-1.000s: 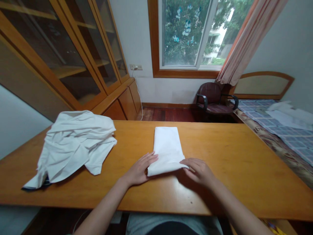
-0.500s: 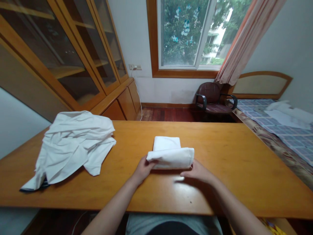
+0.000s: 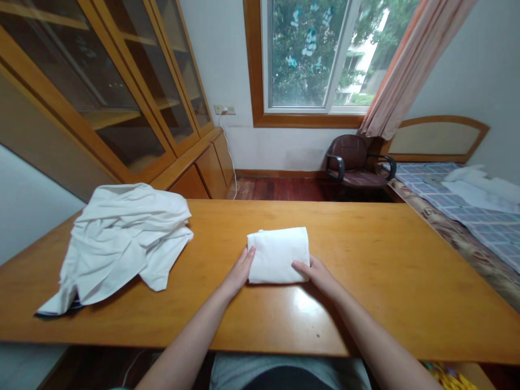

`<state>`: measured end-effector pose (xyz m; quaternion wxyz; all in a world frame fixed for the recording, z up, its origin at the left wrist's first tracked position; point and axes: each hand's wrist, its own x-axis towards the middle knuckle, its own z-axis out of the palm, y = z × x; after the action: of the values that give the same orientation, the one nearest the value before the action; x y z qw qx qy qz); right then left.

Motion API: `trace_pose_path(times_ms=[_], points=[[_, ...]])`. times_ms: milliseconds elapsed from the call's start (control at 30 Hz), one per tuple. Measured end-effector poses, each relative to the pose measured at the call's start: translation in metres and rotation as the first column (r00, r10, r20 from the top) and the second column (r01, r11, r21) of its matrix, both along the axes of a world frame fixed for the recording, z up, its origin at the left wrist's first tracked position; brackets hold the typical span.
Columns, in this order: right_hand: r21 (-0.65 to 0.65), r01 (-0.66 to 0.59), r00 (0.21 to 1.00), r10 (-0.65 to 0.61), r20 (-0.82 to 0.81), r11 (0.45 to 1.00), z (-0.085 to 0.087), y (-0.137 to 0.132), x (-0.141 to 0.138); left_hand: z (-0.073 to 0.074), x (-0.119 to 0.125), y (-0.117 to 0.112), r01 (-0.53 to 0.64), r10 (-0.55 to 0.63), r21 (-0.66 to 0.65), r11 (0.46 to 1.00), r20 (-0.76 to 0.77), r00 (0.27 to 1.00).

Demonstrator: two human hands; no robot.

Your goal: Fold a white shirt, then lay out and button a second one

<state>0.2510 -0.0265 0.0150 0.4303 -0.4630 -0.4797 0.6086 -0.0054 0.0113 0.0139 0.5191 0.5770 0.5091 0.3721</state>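
A white cloth folded into a compact rectangle (image 3: 278, 252) lies at the middle of the wooden table (image 3: 365, 319). My left hand (image 3: 239, 271) grips its left edge, thumb on top and the other fingers partly hidden along the side. On the right edge my right hand (image 3: 320, 275) holds the cloth too, its thumb pressed on the top face near the lower corner. Further left, apart from both hands, a large crumpled white cloth (image 3: 125, 238) rests in a loose heap, with a dark trim at its near corner.
Glass-doored wooden cabinets (image 3: 134, 103) stand at the left behind the table. Beyond the far edge is a dark red armchair (image 3: 351, 157). A bed with a checked sheet (image 3: 459, 200) runs along the right. Something yellow (image 3: 449, 376) shows below the table's near edge.
The raised near flap of the cloth has gone over away from me and now lies flat over the far part. My right hand has moved its thumb onto the top.
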Motion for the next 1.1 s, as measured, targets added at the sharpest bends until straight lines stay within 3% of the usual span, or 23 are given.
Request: trace_pose_path(times_ms=[100, 267, 433, 633, 733, 833, 900, 967, 1033, 1100], points=[[-0.025, 0.012, 0.999, -0.014, -0.046, 1.000, -0.003, 0.002, -0.004, -0.007, -0.004, 0.000, 0.077, -0.077, 0.008, 0.997, -0.009, 0.997], [-0.056, 0.068, 0.995, -0.072, -0.070, 0.996, -0.013, 0.007, -0.006, -0.016, -0.006, 0.001, 0.181, -0.163, -0.116, 0.977, 0.145, 0.976], [0.010, 0.156, 0.983, -0.156, 0.093, 0.988, -0.032, 0.016, -0.003, -0.027, 0.001, 0.006, 0.058, -0.054, -0.089, 0.994, 0.037, 0.998], [0.145, 0.297, 0.854, -0.330, 0.403, 0.944, -0.053, 0.024, 0.001, -0.031, 0.007, 0.010, -0.018, 0.028, 0.050, 0.999, -0.190, 0.981], [0.201, 0.294, 0.789, -0.356, 0.501, 0.934, -0.046, 0.019, 0.000, -0.023, 0.007, 0.007, -0.054, 0.081, 0.102, 0.993, -0.294, 0.952], [0.381, 0.243, 0.659, -0.440, 0.610, 0.892, -0.028, 0.011, -0.002, -0.008, 0.007, 0.002, -0.055, 0.225, 0.333, 0.941, -0.498, 0.837], [0.519, 0.168, 0.539, -0.519, 0.664, 0.838, -0.015, 0.008, -0.005, 0.003, 0.011, -0.001, 0.064, 0.290, 0.510, 0.858, -0.584, 0.759], [0.596, 0.067, 0.434, -0.561, 0.705, 0.800, -0.003, 0.009, -0.011, 0.012, 0.019, -0.002, 0.228, 0.275, 0.583, 0.780, -0.646, 0.712], [0.604, -0.049, 0.385, -0.543, 0.746, 0.795, 0.004, 0.014, -0.021, 0.016, 0.031, 0.000, 0.349, 0.232, 0.564, 0.748, -0.715, 0.660], [0.564, -0.161, 0.374, -0.478, 0.795, 0.810, 0.005, 0.021, -0.031, 0.015, 0.044, 0.003, 0.406, 0.192, 0.509, 0.759, -0.771, 0.607]])
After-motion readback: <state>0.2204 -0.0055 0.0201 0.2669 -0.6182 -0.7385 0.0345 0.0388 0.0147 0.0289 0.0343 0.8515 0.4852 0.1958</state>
